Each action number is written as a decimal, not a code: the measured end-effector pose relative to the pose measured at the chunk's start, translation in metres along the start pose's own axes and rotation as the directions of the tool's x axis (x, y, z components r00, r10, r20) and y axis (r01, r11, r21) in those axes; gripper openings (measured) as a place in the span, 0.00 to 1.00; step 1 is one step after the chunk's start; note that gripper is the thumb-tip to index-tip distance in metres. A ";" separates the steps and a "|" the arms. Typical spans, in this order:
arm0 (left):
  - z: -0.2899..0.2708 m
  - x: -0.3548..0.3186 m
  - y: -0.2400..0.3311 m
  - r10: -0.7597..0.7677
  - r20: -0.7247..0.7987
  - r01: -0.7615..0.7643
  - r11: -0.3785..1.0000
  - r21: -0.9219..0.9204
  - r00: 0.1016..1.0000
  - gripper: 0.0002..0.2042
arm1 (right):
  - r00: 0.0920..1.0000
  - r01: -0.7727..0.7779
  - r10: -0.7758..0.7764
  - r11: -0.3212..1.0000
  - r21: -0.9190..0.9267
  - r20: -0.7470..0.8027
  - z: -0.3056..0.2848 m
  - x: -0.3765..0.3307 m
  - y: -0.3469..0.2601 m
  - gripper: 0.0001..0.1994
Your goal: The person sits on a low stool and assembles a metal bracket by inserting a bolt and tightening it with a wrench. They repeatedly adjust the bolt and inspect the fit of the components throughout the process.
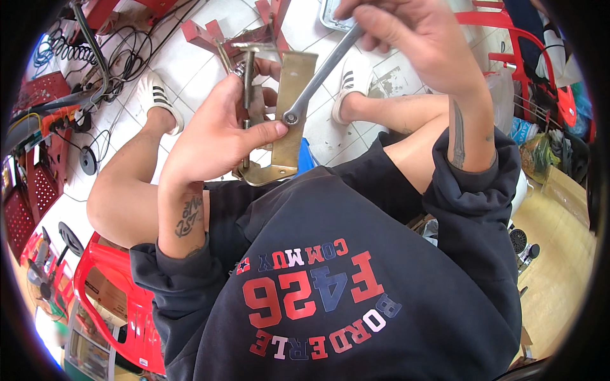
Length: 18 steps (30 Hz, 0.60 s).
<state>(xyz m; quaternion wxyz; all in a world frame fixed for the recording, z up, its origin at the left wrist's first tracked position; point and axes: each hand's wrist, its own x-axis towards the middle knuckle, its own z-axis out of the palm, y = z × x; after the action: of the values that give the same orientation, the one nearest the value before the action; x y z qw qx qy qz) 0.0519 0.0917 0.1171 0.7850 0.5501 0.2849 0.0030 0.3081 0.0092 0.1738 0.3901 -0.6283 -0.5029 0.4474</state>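
A brass-coloured metal bracket (297, 73) with a flat plate and bent ends is held up in front of my lap. My left hand (213, 130) is closed around its left side, the thumb lying on the plate's edge near a bolt head. A thin metal rod (248, 95) runs upright along the bracket beside my palm. My right hand (413, 38), up at the right, grips the upper end of a steel wrench (327, 66). The wrench's ring end sits over the bolt on the bracket plate, next to my left thumb. My left fingers are partly hidden behind the bracket.
A red metal stand (206, 39) rises just beyond the bracket. Black cables (130, 51) lie on the tiled floor at far left. Red plastic chairs (121, 305) stand at lower left and far right. A white-rimmed tray (329, 18) is partly behind my right hand.
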 end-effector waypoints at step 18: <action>-0.017 -0.005 -0.001 0.001 -0.028 0.001 0.998 0.059 1.000 0.34 | 0.984 0.004 0.017 0.993 0.119 -0.177 0.020 -0.001 0.007 0.08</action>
<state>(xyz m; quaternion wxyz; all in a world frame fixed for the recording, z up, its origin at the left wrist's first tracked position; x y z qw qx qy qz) 0.0400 0.1044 0.1143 0.7644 0.5730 0.2957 0.0023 0.2912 0.0080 0.1618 0.4685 -0.6431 -0.4366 0.4199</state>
